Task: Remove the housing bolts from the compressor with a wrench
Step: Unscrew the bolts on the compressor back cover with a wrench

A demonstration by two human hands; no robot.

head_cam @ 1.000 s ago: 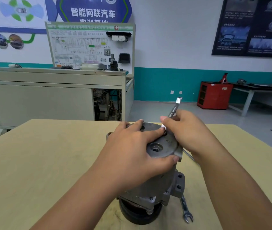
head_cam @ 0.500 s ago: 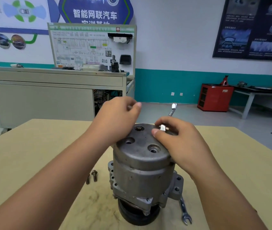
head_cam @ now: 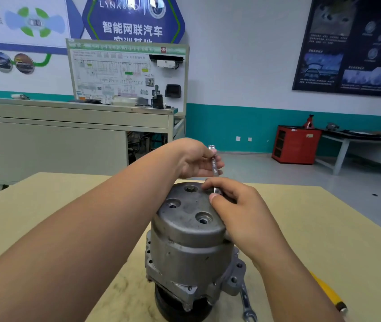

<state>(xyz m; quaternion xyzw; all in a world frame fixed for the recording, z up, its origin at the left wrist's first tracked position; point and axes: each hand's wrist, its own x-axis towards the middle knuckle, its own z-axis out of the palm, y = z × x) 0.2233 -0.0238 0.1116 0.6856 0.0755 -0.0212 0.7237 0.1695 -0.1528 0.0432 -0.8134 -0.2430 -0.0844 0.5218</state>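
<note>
Compressor (head_cam: 189,242) upright on counter (head_cam: 329,228); wrench (head_cam: 214,167) stands near-vertical at its top far edge, right hand (head_cam: 238,205) grip pinching the lower shank, left hand (head_cam: 195,159) grip curled round the upper handle.

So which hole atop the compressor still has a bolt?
The farthest hole: a hex head fills it; the left hole and nearest hole are empty.

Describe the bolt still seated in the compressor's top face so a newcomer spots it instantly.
Find the grey compressor standing on the tan table and look at its round top face. Three recesses show there; the bolt sits in the farthest, just left of the right hand gripping the wrench. It alone shows a hex head, while the two nearer recesses are open holes.
</note>
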